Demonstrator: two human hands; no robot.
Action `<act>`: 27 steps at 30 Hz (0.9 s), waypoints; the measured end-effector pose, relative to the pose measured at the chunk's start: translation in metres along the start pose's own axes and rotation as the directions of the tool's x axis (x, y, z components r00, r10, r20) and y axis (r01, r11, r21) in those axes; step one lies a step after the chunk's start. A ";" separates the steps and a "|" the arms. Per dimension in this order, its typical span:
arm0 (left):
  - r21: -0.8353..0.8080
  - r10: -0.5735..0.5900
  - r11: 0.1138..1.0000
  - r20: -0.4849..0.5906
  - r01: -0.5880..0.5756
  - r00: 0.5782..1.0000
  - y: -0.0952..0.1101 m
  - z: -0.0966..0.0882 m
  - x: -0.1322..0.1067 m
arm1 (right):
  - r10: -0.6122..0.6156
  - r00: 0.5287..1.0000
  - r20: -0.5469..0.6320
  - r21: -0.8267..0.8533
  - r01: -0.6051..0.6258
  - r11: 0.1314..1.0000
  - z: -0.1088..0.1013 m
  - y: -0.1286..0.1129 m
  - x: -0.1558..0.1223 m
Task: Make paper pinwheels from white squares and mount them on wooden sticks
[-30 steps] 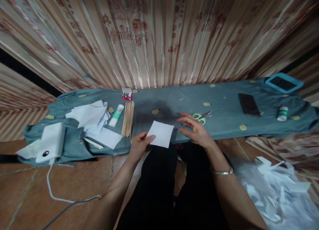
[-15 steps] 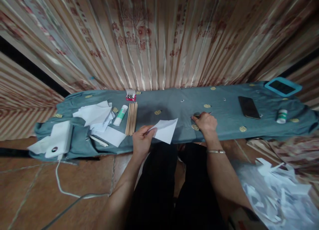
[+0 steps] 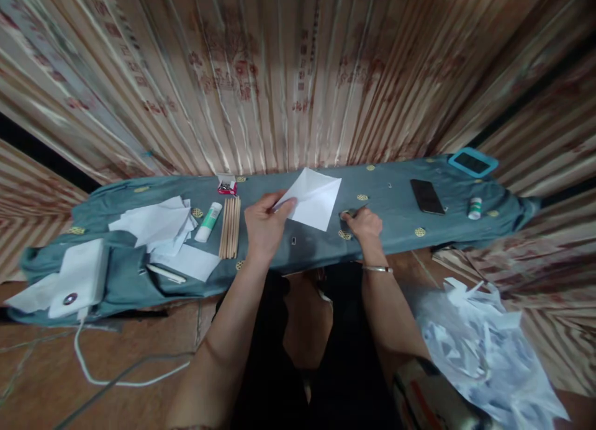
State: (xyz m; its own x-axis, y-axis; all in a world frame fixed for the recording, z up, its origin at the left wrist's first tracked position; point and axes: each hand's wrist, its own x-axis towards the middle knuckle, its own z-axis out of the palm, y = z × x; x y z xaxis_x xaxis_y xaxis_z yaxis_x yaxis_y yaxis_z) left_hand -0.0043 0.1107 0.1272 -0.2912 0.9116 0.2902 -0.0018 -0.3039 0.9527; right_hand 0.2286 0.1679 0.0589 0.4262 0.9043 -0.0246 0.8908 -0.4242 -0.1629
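Note:
My left hand (image 3: 266, 222) pinches a white paper sheet (image 3: 314, 197) by its left corner, between thumb and fingers. Held up above the cloth, the sheet is tilted and shows a crease across it. My right hand (image 3: 366, 223) is closed low over the table, on what looks like a pair of scissors (image 3: 364, 206). Only a thin pointed end shows past the knuckles; the fingers hide most of it. To the left of my left hand lie a row of wooden sticks (image 3: 230, 228) and a green-and-white glue stick (image 3: 209, 222).
A green cloth (image 3: 395, 234) covers the narrow table. Left are stacked papers (image 3: 156, 222), a pen (image 3: 166, 273), a white power bank (image 3: 79, 278) with cable and a small red box (image 3: 227, 185). Right are a phone (image 3: 427, 197), blue-framed tablet (image 3: 472, 162), second glue stick (image 3: 475, 208) and scrap bag (image 3: 484, 349).
My left hand has raised the paper up and forward from the table's front edge. My right hand stays low over the cloth, still closed. The camera view has shifted.

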 end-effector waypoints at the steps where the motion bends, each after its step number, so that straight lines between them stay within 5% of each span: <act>1: -0.006 -0.005 1.000 0.013 0.005 1.000 0.003 0.002 0.003 | 0.000 1.000 0.002 -0.005 0.000 1.000 0.000 -0.001 0.001; 7: -0.003 -0.081 0.997 0.063 0.082 0.995 0.010 0.000 0.019 | -0.057 0.997 0.051 -0.047 0.060 0.997 -0.006 0.000 -0.002; 12: -0.094 -0.175 0.979 0.055 0.180 0.983 -0.019 -0.024 0.028 | -0.217 0.967 0.132 -0.056 0.226 0.972 -0.002 -0.008 -0.023; 16: -0.142 -0.209 0.967 0.020 0.210 0.978 -0.040 -0.046 0.031 | -0.311 0.939 0.144 0.050 0.307 0.951 0.002 -0.021 -0.033; 21: -0.151 -0.208 0.967 0.005 0.207 0.978 -0.041 -0.053 0.032 | -0.367 0.914 0.175 0.313 0.302 0.901 -0.002 -0.034 -0.033; 24: -0.132 -0.184 0.975 -0.010 0.181 0.983 -0.039 -0.055 0.035 | -0.423 0.880 0.218 0.587 0.228 0.777 0.001 -0.044 -0.038; 27: -0.123 -0.149 0.983 -0.081 0.138 0.986 -0.038 -0.059 0.038 | -0.493 0.819 0.295 0.920 -0.104 0.378 0.009 -0.055 -0.047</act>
State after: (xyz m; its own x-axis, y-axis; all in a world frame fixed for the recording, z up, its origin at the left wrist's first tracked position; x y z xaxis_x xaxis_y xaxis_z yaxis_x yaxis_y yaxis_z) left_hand -0.0713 0.1409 0.0964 -0.3645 0.9211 0.1371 -0.1598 -0.2069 0.9652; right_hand 0.1583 0.1494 0.0599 -0.1366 0.9634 -0.2306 0.1472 -0.2105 -0.9664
